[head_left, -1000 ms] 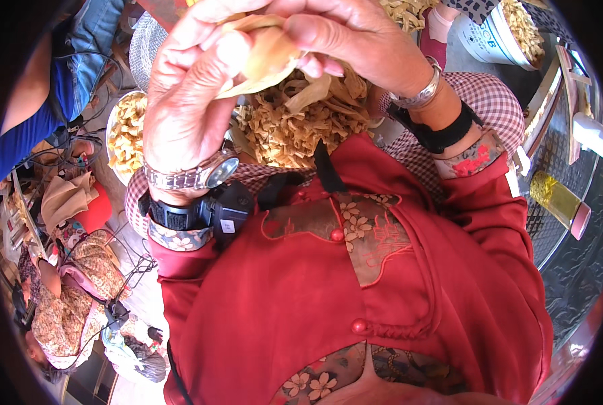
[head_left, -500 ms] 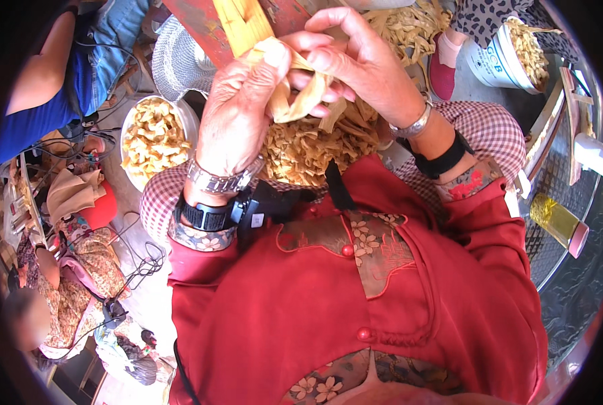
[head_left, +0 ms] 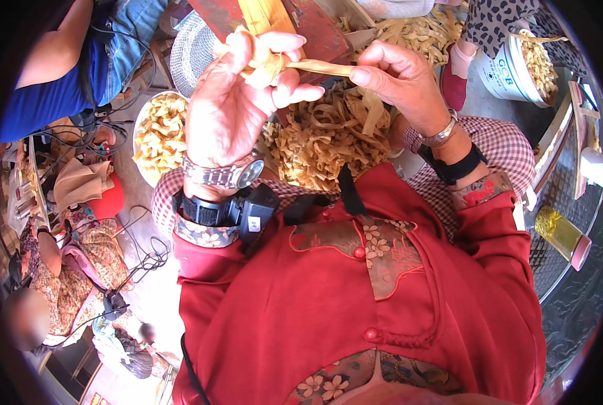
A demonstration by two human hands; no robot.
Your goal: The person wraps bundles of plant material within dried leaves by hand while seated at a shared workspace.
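My left hand (head_left: pixel 220 111) is closed around a flat, pale yellow strip (head_left: pixel 266 69), which is folded into a small knot at its fingertips. The strip's wide part (head_left: pixel 266 17) runs beyond the hand over a red board (head_left: pixel 318 42). My right hand (head_left: pixel 406 84) pinches the strip's narrow end, drawn out straight between both hands. Below the hands, between my knees, lies a heap of loose tan strips (head_left: pixel 328 138). Whatever holds the heap is mostly hidden.
Left of my knee stands a white tub of short yellow pieces (head_left: pixel 160 135), beside a grey woven hat (head_left: pixel 197 57). A white bucket (head_left: pixel 511 67) of similar pieces stands right. More strips (head_left: pixel 420 34) lie ahead. A bottle of yellow liquid (head_left: pixel 561 236) lies right. Other people sit nearby.
My right hand has moved right, away from the left, drawing out the strip's end. The loop held between both hands is now a tighter knot. My left hand has turned, palm more visible.
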